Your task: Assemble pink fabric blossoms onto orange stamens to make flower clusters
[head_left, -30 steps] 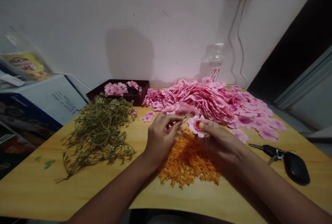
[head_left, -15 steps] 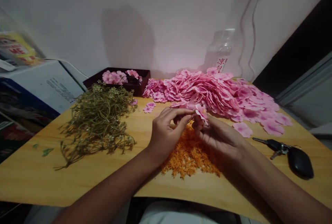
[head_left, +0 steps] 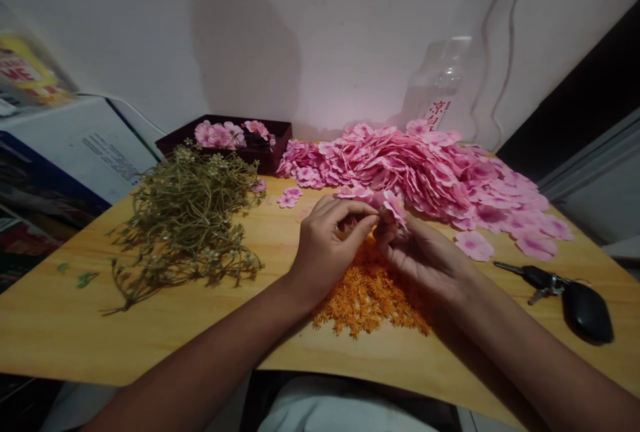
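Over a pile of small orange artificial florets, my two hands meet at one pink artificial flower. My right hand is closed on this flower, its petals facing up between thumb and fingers. My left hand pinches thumb and forefinger together just behind the flower; what sits in that pinch is too small to make out. Beyond the hands lies a large heap of loose pink petal layers. A tangle of green artificial stems is to the left of my left hand.
A dark box with finished-looking pink flowers stands by the wall. Keys with a black fob lie at right. A clear bottle is behind the petals. A white carton stands beyond the table's left edge.
My head view has tipped slightly, so everything sits a little higher in the picture. Both hands stay together at the flower, which has turned slightly; the left fingertips have shifted a little.
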### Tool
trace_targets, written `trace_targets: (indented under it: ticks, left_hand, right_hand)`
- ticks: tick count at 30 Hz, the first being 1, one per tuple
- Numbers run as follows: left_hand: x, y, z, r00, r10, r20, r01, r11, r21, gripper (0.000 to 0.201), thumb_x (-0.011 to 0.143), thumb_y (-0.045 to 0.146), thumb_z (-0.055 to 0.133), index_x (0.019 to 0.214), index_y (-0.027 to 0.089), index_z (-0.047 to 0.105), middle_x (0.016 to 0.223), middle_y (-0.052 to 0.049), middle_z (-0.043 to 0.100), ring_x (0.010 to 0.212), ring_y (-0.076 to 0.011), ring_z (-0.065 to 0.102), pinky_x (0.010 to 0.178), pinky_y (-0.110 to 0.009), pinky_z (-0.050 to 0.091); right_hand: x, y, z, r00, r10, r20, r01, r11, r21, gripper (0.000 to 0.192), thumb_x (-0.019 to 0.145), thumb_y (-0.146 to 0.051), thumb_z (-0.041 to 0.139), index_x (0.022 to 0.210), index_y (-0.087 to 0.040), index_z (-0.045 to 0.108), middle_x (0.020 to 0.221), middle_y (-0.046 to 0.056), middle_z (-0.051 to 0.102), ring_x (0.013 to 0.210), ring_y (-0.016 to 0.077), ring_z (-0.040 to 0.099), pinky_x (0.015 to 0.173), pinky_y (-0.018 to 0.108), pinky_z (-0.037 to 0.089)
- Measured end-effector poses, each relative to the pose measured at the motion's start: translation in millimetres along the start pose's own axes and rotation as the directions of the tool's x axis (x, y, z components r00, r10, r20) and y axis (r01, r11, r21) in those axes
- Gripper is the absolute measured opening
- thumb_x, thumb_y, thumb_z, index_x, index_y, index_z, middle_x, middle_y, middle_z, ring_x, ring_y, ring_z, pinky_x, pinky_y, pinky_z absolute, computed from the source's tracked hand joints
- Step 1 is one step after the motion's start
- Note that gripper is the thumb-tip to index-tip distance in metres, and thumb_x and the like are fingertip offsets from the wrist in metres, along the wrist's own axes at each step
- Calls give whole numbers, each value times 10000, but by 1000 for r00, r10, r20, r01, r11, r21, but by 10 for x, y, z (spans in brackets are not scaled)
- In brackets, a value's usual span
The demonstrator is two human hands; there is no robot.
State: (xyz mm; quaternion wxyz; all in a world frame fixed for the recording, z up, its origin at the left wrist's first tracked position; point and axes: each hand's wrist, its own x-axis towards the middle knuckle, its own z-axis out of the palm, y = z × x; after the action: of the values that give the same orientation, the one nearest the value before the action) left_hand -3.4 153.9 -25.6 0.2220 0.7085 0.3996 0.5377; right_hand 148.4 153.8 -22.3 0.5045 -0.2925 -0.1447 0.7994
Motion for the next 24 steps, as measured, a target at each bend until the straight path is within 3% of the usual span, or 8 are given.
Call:
trace_targets:
  ticks: [8,12,16,24]
  left_hand:
    - [-17,-27,27,1000,-19,-12,19,1000,18,46,795,223,629,801,185,654,816,-32,679,750,-153,598,687,-286,478]
    - [-16,-43,27,1000,-12,-16,12,1000,19,40,794,207,625,810,182,653,820,-33,677,738,-147,595,675,-277,475]
    - [-13,-60,24,1000,-14,-22,15,999,33,41,799,201,615,807,179,648,819,-37,671,723,-144,589,647,-268,470]
    - [-20,-62,7,992,119,-31,-113,983,146,40,822,180,587,794,175,614,795,-33,664,790,-162,575,709,-292,454]
  right_hand:
    - [16,45,-2,995,-49,-87,45,998,-47,153,635,-184,796,747,-183,692,778,-16,681,639,59,611,593,102,542]
    - [12,60,-1,988,-152,-41,144,978,-152,177,627,-213,805,772,-194,707,807,-19,692,697,64,617,645,113,524]
    - [27,68,-22,964,-263,47,262,899,-351,146,674,-243,773,804,-222,709,814,-21,701,734,89,617,709,175,506]
    - [42,71,-33,965,-258,51,258,892,-370,139,643,-215,788,747,-214,695,781,-35,689,725,87,610,749,201,479]
